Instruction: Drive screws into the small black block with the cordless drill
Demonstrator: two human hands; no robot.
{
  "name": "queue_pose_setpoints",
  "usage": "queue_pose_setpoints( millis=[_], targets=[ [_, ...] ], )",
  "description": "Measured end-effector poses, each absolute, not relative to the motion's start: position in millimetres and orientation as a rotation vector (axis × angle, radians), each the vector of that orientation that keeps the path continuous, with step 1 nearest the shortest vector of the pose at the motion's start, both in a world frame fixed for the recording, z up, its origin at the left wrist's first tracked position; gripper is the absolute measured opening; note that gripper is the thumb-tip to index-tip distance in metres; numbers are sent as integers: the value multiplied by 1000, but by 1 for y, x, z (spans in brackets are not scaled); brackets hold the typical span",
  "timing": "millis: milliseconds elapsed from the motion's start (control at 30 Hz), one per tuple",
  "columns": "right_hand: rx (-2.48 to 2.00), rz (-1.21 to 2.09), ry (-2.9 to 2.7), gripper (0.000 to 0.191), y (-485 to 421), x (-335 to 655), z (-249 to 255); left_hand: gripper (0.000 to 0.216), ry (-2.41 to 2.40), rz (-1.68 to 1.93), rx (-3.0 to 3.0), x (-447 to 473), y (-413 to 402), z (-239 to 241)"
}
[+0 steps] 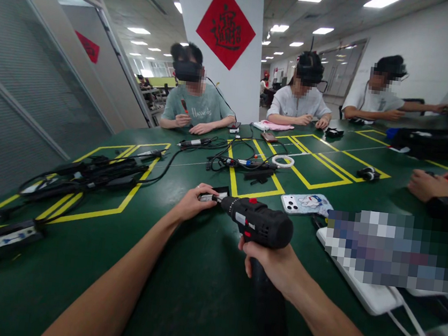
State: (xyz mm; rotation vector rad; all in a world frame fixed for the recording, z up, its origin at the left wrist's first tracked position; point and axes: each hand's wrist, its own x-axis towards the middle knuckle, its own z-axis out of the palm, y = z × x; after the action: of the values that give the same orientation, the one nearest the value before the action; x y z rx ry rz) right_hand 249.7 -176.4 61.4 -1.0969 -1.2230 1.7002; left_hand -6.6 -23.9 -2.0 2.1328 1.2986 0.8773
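My right hand [268, 262] is wrapped round the grip of a black cordless drill [260, 223] with red buttons. Its chuck points left and away from me, and the tip meets or nearly meets a small black and silver piece [208, 197] on the table. The fingers of my left hand [193, 203] are closed on that piece, holding it at the drill's tip. What kind of piece it is I cannot make out. The bit itself is mostly hidden by the chuck and the piece.
Black cables [98, 172] lie tangled on the green table [177, 292] at left, with more cables [244, 164] ahead. A phone [308, 203] and a white power strip [361, 275] are at right. Three people sit across the table; another person's hands [430, 183] rest at far right.
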Motion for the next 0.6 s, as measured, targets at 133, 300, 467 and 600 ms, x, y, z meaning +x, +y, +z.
queue_pose_setpoints(
  millis=[133, 300, 467, 600],
  targets=[
    [-1131, 1673, -1256, 12, -177, 247, 62, 33, 1315, 858, 2125, -6, -23, -1],
    [-1154, 1660, -1299, 8, -177, 247, 62, 33, 1309, 883, 2127, -6, -24, -2],
    [-1114, 1650, -1277, 11, -175, 247, 61, 34, 1319, 885, 2112, -6, -23, -3],
    [-1131, 1667, -1289, 12, -176, 246, 61, 34, 1315, 879, 2118, -7, -23, -2]
  ],
)
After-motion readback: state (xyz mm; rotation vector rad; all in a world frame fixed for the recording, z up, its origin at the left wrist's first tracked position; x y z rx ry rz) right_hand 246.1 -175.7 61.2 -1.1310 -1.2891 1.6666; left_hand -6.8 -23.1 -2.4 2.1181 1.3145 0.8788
